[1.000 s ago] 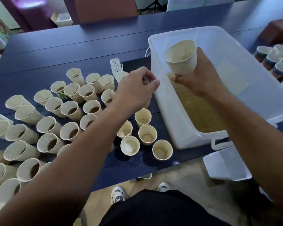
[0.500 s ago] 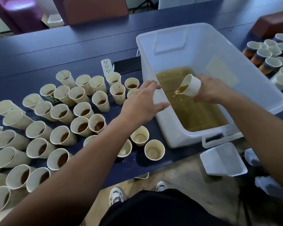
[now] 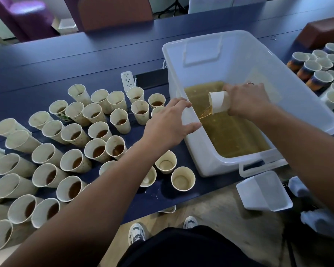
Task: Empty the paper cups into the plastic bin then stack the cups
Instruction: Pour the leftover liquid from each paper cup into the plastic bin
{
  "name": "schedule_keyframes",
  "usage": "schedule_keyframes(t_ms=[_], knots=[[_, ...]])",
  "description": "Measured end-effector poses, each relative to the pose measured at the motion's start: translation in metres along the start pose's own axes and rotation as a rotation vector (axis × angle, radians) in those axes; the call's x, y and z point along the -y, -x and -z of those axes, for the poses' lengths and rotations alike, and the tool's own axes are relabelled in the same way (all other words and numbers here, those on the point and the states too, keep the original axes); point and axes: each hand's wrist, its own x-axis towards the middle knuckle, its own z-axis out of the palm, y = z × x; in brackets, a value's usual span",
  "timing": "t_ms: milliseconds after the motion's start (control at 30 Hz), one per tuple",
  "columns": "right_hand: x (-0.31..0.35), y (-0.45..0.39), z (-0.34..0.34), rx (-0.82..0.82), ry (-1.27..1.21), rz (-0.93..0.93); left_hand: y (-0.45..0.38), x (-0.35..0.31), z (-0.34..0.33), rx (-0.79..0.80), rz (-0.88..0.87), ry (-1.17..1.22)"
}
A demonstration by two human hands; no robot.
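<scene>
left arm (image 3: 96, 193) hides cups | printed cups (image 3: 316, 68) cropped right

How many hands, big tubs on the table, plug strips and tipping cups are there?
Hands: 2, left hand and right hand
Translucent white plastic bin: 1
White power strip: 1
Cream paper cup being tipped: 1
Total: 5

Translucent smooth plastic bin (image 3: 237, 60), matt paper cups (image 3: 96, 151), matt dark-blue table (image 3: 66, 60)
</scene>
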Motion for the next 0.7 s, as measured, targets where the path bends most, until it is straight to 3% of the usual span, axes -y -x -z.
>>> schedule_keyframes(t_ms=[300,467,600,700], knots=[[0.014,0.002,0.003,-0.074,0.101,0.056,0.000,0.002,-0.001,-0.003,0.004,0.019],[0.013,0.007,0.006,-0.222,0.061,0.021,-0.001,0.003,-0.002,-0.001,0.010,0.017],[0.016,0.017,-0.004,-0.074,0.088,0.026,0.000,0.003,-0.001,-0.001,0.012,0.014],[0.016,0.019,-0.007,-0.129,0.020,0.015,0.000,0.002,-0.001,0.001,0.011,0.023]])
